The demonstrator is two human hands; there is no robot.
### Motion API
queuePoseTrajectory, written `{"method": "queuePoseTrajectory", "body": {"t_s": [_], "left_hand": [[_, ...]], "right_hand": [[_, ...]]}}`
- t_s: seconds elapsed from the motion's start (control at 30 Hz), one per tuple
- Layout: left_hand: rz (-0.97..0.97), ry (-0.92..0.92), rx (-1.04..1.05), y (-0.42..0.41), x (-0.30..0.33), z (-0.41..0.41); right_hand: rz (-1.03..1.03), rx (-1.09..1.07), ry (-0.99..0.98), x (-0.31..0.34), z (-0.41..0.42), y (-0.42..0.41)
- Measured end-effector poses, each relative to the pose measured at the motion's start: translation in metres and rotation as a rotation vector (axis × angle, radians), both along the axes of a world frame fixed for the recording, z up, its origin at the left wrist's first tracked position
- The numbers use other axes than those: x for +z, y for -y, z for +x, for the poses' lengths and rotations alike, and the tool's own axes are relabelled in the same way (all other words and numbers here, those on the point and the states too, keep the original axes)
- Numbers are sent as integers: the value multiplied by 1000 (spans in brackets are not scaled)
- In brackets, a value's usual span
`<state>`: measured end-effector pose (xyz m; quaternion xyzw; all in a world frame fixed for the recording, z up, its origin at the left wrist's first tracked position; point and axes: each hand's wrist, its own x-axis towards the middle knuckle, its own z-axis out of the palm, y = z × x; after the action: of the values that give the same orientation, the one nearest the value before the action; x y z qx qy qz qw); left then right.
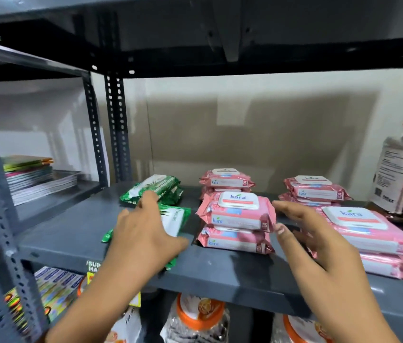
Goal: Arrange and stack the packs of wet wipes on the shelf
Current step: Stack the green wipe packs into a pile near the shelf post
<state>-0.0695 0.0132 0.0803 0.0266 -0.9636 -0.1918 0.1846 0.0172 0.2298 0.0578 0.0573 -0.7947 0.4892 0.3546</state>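
2 hands work at the shelf's front lip (220, 271). Left of the middle pink stack (236, 220), the left hand (141, 240) lies flat and spread on a green pack (174, 220), apparently pressing it square, gripping nothing. Just right of that stack, the right hand (319, 246) hovers open and empty, likely ready to straighten it. Behind the stack sit 2 more pink stacks (226, 181) and another green pack (157, 188).

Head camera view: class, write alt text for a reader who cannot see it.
A person's left hand rests on a green wipes pack on a grey shelf, while the right hand hovers open between two stacks of pink wipes packs.
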Motion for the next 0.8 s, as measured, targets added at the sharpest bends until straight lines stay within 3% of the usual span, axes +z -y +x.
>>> {"method": "queuePoseTrajectory", "body": {"t_s": [0.03,0.13,0.23,0.3,0.4,0.5,0.63,0.8], "left_hand": [[74,5,-12,9,4,5],[217,-27,-147,34,16,21],[327,-73,-538,32,30,40],[315,-44,-844,6,32,49],[234,28,-1083,-48,21,48],[135,49,-1167,-85,2,29],[212,6,-1075,-86,-24,10],[324,-223,-1018,-73,-38,22]], "right_hand": [[-37,-4,-15,2,-6,-7],[-30,148,195,-6,2,-41],[162,259,95,-18,6,-70],[216,207,55,5,15,-61],[345,191,207,-9,18,-80],[392,234,198,-38,17,-108],[472,-26,11,-29,35,-73],[466,108,-20,-37,23,-74]]}}
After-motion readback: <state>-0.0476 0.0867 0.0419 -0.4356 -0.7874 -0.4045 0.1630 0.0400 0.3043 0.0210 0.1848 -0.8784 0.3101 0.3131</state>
